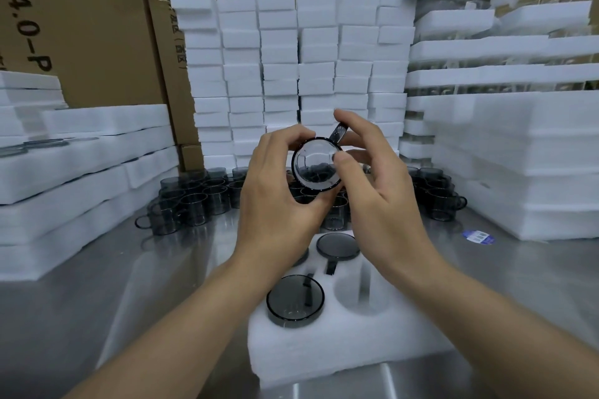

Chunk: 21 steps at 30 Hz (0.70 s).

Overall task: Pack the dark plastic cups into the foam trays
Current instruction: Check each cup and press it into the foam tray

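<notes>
A white foam tray point(324, 353) lies nearest on a steel table point(129, 301). Its near-left hole holds a dark cup point(295, 301) and its far-right hole holds a second seated cup point(338, 246). The near-right hole point(359, 296) shows only white foam, and the far-left hole is hidden behind a wrist. Above the tray's far edge, two bare hands hold a third, raised cup point(317, 168) between them. The left hand point(278, 201) curls its fingers point(291, 139) round the cup's left side and underside. The right hand point(379, 185) presses its thumb on the right rim and arches a finger over the handle point(339, 133). One round end of this cup faces the camera, so its long axis runs toward and away from the viewer, and the handle points up and to the right. Beyond the tray, loose dark cups point(194, 197) crowd the table. Behind them stand columns of white foam blocks point(291, 74). Stacked foam trays point(81, 172) flank both sides, with cardboard boxes point(81, 26) farthest back.
</notes>
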{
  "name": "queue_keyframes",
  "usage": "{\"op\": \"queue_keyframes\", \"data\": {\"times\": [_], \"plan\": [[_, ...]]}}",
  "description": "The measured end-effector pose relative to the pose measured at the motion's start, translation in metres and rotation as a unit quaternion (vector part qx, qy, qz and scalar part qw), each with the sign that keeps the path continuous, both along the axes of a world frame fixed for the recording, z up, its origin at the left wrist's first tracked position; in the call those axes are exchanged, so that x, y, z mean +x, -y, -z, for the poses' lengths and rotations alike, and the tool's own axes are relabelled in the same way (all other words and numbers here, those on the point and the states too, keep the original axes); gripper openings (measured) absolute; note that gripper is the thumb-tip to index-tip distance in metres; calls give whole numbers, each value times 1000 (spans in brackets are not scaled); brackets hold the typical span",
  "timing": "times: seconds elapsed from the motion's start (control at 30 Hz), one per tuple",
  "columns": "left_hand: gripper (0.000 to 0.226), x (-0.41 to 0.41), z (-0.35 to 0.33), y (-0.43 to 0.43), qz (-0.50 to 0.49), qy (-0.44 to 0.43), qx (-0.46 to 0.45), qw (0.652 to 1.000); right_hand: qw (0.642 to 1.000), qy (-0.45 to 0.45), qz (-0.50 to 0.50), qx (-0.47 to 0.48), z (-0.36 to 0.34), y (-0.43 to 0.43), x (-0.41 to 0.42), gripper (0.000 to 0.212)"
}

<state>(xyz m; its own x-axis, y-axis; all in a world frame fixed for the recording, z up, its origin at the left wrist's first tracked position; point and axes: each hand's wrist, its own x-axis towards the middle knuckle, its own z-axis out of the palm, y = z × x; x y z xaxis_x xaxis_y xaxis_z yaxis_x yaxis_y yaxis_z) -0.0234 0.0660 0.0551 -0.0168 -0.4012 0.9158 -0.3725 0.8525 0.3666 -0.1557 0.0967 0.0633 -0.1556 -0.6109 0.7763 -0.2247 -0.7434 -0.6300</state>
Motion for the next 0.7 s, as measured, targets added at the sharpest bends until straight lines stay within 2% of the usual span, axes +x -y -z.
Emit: {"op": "queue_keyframes", "data": {"times": [0.2, 0.33, 0.47, 0.6, 0.7], "plan": [[61, 0, 1, 1, -45, -3, -30, 999, 1000, -11, 5, -22, 2, 1, 1, 47], [57, -1, 1, 0, -31, -30, -12, 999, 999, -30, -4, -27, 2, 1, 0, 49], [53, -1, -4, -3, 71, -122, 112, 984, 989, -142, 30, -37, 2, 0, -1, 51], [34, -1, -14, -7, 200, -227, 236, 923, 982, -182, 55, 7, 1, -1, -3, 57], [50, 6, -22, -4, 203, -230, 359, 881, 980, -190, 60, 17, -1, -1, -6, 50]]}}
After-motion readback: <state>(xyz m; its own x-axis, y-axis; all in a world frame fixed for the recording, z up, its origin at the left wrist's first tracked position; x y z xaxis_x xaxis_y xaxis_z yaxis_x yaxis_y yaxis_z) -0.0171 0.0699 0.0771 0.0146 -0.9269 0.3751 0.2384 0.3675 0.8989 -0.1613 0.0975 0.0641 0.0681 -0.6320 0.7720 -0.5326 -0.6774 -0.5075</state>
